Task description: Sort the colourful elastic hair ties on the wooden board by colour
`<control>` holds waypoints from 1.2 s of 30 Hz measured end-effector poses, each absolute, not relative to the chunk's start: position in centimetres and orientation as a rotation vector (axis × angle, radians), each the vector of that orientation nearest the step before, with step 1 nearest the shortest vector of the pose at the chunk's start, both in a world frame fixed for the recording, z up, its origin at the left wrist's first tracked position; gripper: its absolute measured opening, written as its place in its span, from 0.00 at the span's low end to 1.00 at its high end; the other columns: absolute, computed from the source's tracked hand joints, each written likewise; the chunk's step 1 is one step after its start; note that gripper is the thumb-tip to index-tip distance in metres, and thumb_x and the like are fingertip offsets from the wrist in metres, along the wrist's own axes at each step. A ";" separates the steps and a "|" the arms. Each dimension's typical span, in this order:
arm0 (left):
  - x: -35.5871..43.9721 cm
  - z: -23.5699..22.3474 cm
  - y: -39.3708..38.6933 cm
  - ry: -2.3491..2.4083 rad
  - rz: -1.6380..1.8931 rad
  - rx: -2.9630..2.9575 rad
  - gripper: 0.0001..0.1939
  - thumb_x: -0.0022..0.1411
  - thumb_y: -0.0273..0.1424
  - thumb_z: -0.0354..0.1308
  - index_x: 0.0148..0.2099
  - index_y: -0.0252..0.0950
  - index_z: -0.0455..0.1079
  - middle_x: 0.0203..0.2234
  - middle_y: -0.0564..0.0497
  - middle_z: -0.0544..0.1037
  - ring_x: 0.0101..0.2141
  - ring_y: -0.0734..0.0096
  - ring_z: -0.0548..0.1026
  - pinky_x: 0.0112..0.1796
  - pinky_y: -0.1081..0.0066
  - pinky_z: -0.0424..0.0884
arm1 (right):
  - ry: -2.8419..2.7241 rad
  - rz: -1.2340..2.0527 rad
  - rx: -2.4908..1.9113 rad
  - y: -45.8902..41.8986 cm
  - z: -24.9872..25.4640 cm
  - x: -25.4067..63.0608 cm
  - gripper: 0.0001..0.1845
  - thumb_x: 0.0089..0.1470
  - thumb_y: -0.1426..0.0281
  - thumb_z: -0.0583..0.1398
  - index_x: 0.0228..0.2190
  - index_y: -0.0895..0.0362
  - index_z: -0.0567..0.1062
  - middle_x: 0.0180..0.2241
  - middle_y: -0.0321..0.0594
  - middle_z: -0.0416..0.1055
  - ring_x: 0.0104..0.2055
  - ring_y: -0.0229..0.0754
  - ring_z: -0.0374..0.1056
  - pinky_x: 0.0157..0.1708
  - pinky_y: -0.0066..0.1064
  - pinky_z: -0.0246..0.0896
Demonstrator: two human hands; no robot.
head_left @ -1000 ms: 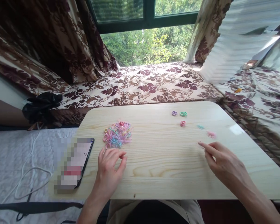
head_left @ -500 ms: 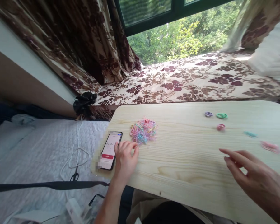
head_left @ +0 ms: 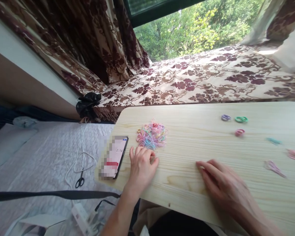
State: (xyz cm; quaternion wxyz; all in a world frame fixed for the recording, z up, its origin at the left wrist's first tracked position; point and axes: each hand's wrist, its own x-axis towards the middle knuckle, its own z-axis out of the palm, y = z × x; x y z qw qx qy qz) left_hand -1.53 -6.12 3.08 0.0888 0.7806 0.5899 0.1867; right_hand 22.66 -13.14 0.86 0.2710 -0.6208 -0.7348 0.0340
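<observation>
Left hand (head_left: 143, 166) is hovering by pile (head_left: 151, 135), fingers curled, grip unclear. Right hand (head_left: 222, 183) is reaching over table (head_left: 182, 157), fingers together, hold unclear. Pile is sitting right of phone (head_left: 115, 157).

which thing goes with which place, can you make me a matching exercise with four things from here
Things
1. phone
2. scissors
3. mixed pile of bands
4. green bands

Places
A. just beyond the fingers of the left hand
B. beside the purple bands
C. on the pale bedding
D. at the left edge of the table

Right pairs: 1-D, 2-C, 3-A, 4-B
</observation>
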 end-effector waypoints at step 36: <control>3.7 4.8 -8.7 1.029 0.683 2.150 0.07 0.61 0.22 0.56 0.33 0.38 0.71 0.33 0.50 0.76 0.45 0.65 0.71 0.50 0.60 0.67 | -1.875 0.296 -1.482 -14.0 2.8 20.9 0.08 0.60 0.72 0.56 0.37 0.54 0.77 0.32 0.38 0.73 0.33 0.36 0.70 0.33 0.27 0.65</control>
